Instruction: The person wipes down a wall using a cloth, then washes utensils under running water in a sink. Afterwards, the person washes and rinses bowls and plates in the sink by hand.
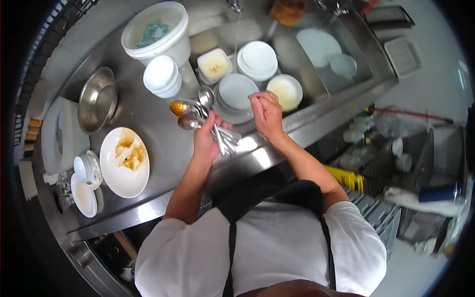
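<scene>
So, spoons: bunched up in the left hand at the edge of the counter, right by the sink; bowls are pointed away to the left, handles splayed back toward the right, and one bowl is smeared orange.
Left hand: closed round the bunch.
Right hand: curled into a loose fist beside the stacked plates; whether anything's pinched inside can't be told.
Step in hand: the spoons look to be gathered up at the sink, at a guess.
Next move: a snug left grip is probably called for, handles kept together so none gets dropped; the right fingers would have to be uncurled for any help to be given.
Around the sink: a yellowish-filled bowl is seen near the right hand, with a thin stream let out of the tap.
Hard to make out: the spoon count, since handles are overlapped and covered by fingers; the plates' lower layers are hidden, and the tap is cut off up top.
</scene>
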`<state>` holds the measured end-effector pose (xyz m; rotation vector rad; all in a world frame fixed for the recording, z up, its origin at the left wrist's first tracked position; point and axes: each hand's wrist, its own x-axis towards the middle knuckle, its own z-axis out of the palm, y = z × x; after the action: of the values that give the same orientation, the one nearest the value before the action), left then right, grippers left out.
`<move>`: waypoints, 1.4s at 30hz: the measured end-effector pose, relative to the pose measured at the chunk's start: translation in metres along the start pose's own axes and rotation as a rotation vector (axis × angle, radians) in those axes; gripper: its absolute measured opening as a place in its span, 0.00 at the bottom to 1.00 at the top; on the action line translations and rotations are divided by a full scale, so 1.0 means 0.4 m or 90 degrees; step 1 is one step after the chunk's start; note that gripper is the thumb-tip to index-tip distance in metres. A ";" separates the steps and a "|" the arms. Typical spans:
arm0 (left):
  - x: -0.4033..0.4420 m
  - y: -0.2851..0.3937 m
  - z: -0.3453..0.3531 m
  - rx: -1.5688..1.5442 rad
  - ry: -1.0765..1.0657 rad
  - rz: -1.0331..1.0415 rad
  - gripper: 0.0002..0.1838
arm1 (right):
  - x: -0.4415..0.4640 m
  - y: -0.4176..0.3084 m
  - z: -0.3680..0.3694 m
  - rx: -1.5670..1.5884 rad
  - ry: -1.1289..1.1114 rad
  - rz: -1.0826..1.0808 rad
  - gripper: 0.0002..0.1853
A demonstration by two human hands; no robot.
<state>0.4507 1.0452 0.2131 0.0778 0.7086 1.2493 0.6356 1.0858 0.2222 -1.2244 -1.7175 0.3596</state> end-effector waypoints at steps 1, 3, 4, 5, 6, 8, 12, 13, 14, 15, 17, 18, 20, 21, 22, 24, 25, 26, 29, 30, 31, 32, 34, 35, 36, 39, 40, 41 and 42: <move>0.007 0.002 0.016 0.012 0.018 0.015 0.07 | 0.035 0.060 0.026 0.068 -0.055 0.074 0.12; 0.028 -0.012 0.005 -0.015 -0.014 0.051 0.07 | 0.150 0.170 0.094 0.144 -0.065 0.212 0.19; 0.025 -0.017 0.026 -0.013 0.005 0.073 0.10 | 0.232 0.228 0.139 0.129 -0.060 0.220 0.25; 0.032 -0.031 0.021 -0.007 0.029 0.079 0.09 | 0.320 0.262 0.182 0.082 -0.011 0.171 0.28; 0.038 -0.049 0.019 0.000 0.052 0.086 0.08 | 0.409 0.291 0.225 0.037 0.041 0.120 0.31; 0.039 -0.084 0.061 0.011 0.106 0.139 0.07 | 0.574 0.355 0.312 -0.039 0.119 0.036 0.34; 0.079 -0.129 0.115 0.071 0.166 0.171 0.13 | 0.767 0.505 0.405 0.113 -0.067 0.221 0.40; 0.104 -0.137 0.148 0.128 0.205 0.202 0.13 | 0.787 0.533 0.394 0.322 -0.073 0.357 0.40; 0.141 -0.144 0.185 0.185 0.243 0.227 0.14 | 0.795 0.545 0.385 0.527 -0.078 0.496 0.40; 0.189 -0.148 0.209 0.146 0.230 0.222 0.16 | 0.789 0.554 0.383 0.635 -0.044 0.554 0.39; 0.317 -0.150 0.214 0.168 0.186 0.180 0.13 | 0.740 0.541 0.347 0.839 0.029 0.669 0.39; 0.394 -0.151 0.208 0.142 0.110 0.180 0.10 | 0.696 0.536 0.333 0.825 -0.055 0.695 0.40; 0.526 -0.149 0.215 0.147 0.110 0.164 0.09 | 0.592 0.514 0.309 0.795 -0.288 0.658 0.41; 0.568 -0.146 0.205 0.154 0.062 0.117 0.09 | 0.550 0.511 0.297 0.773 -0.435 0.583 0.42; 0.597 -0.145 0.201 0.164 0.010 0.070 0.09 | 0.516 0.540 0.277 0.713 -0.615 0.520 0.35; 0.610 -0.145 0.206 0.175 0.012 -0.027 0.09 | 0.488 0.492 0.215 0.821 -0.572 0.509 0.26; 0.609 -0.150 0.203 0.180 0.016 -0.080 0.09 | 0.487 0.511 0.220 0.740 -0.570 0.458 0.24; 0.613 -0.161 0.191 0.223 0.010 -0.084 0.10 | 0.481 0.536 0.235 0.662 -0.566 0.410 0.21; 0.625 -0.167 0.166 0.336 -0.020 -0.082 0.13 | 0.479 0.549 0.244 0.472 -0.541 0.343 0.15; 0.628 -0.163 0.161 0.364 0.001 -0.078 0.13 | 0.482 0.542 0.244 0.415 -0.532 0.333 0.14; 0.628 -0.160 0.157 0.391 0.023 -0.073 0.13 | 0.477 0.538 0.252 0.379 -0.477 0.311 0.13; 0.627 -0.159 0.152 0.417 0.046 -0.070 0.14 | 0.476 0.537 0.256 0.359 -0.473 0.322 0.13; 0.628 -0.155 0.142 0.448 0.068 -0.073 0.15 | 0.470 0.534 0.262 0.317 -0.465 0.346 0.14; 0.623 -0.159 0.135 0.433 0.058 -0.048 0.16 | 0.464 0.533 0.261 0.321 -0.485 0.278 0.13; 0.617 -0.163 0.127 0.417 0.049 -0.023 0.16 | 0.456 0.533 0.258 0.324 -0.503 0.209 0.13; 0.575 -0.157 0.152 0.509 0.047 -0.064 0.17 | 0.429 0.600 0.303 0.278 -0.511 0.210 0.11; 0.574 -0.160 0.149 0.519 0.039 -0.079 0.17 | 0.435 0.592 0.306 0.254 -0.504 0.241 0.10; 0.575 -0.166 0.141 0.529 0.032 -0.093 0.17 | 0.435 0.590 0.298 0.149 -0.467 0.241 0.08; 0.575 -0.173 0.130 0.538 0.026 -0.109 0.16 | 0.428 0.584 0.293 0.220 -0.489 0.280 0.08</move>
<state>0.5670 1.2413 0.1215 0.6702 1.2131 0.7210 0.6650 1.3690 0.0934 -1.2759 -1.8631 1.4814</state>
